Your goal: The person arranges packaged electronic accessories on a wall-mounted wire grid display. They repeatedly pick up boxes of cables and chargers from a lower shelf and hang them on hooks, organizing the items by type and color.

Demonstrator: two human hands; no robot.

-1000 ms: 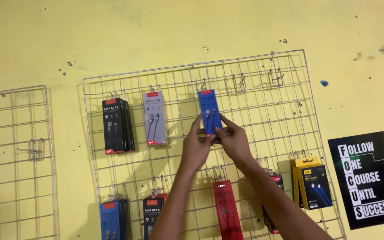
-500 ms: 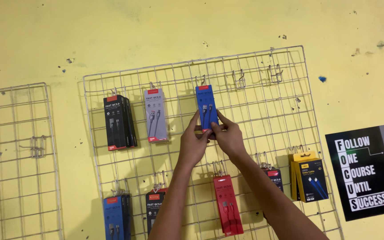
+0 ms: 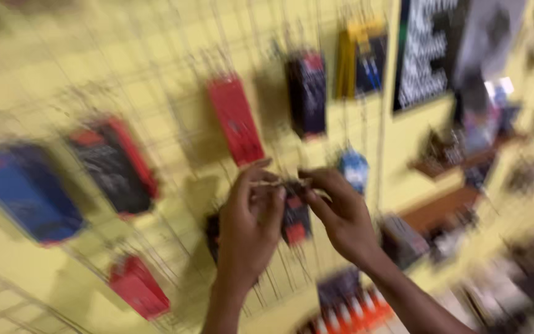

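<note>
Hung on a wire grid panel (image 3: 174, 80) against a yellow wall (image 3: 26, 62): a row of flat packs, each on its own hook. From the left, a blue pack (image 3: 26, 192), a black and red pack (image 3: 115, 164), a long red pack (image 3: 236, 120), a dark pack (image 3: 307, 93), a yellow and black pack (image 3: 360, 59). Lower down, a small red pack (image 3: 138, 286) and a pale blue tag (image 3: 355, 170). Off the grid to the right, a black poster (image 3: 428, 52) and a blurred brown shelf (image 3: 446, 210) crowded with small goods. Nothing between the camera and the hands.

Both meeting at the middle of the grid, under the long red pack: left hand (image 3: 251, 229) and right hand (image 3: 341, 216), fingertips pinched from either side on a small dark pack (image 3: 295, 216) with a red patch at its lower end. Heavy motion blur throughout; print and shape of that pack too smeared to tell more
</note>
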